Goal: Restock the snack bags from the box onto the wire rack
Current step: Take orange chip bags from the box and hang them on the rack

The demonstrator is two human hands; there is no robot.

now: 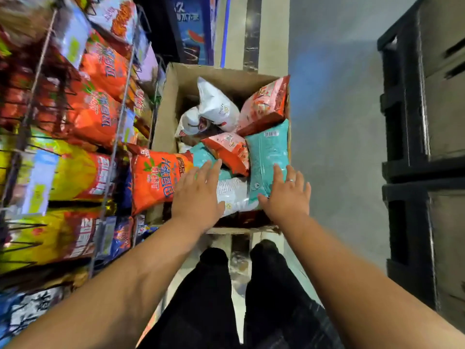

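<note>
Fingers [211, 172] of the left hand [198, 195] are straight and spread, reaching over the near left part of the box [171, 107]. They lie across the seam where an orange bag [156, 177] meets a teal bag [201, 157]; whether they press on either cannot be told. Fingers [278, 175] of the right hand [286, 197] are also straight and spread wide, laid on the near end of a second, longer teal bag [266, 152], with the thumb at that bag's lower corner. One finger wears a ring [291, 180]. Neither hand grips anything.

Between the two hands lies a white bag [232, 195], flat at the box's 6 o'clock edge. At the centre a small pink and red bag [229, 149] overlaps both teal ones. At 1 o'clock a larger pink and red bag [264, 107] leans on the right wall, and at 12 o'clock two crumpled white bags [216, 104] stand loosely. Bare cardboard shows round them at the far end. The orange bag hangs over the box's 9 o'clock rim toward the wire rack [120, 114].

That rack stands just beside the box's left wall, its tiers packed with orange, yellow and blue bags, blurred toward the edge. On the 3 o'clock side there is a wide strip of open grey floor [334, 147], bounded further right by a stack of black crates [402, 122]. At 12 o'clock beyond the box stands a blue display [191, 28]. At 6 o'clock the person's legs in black trousers [214, 285] stand close to the near rim.
</note>
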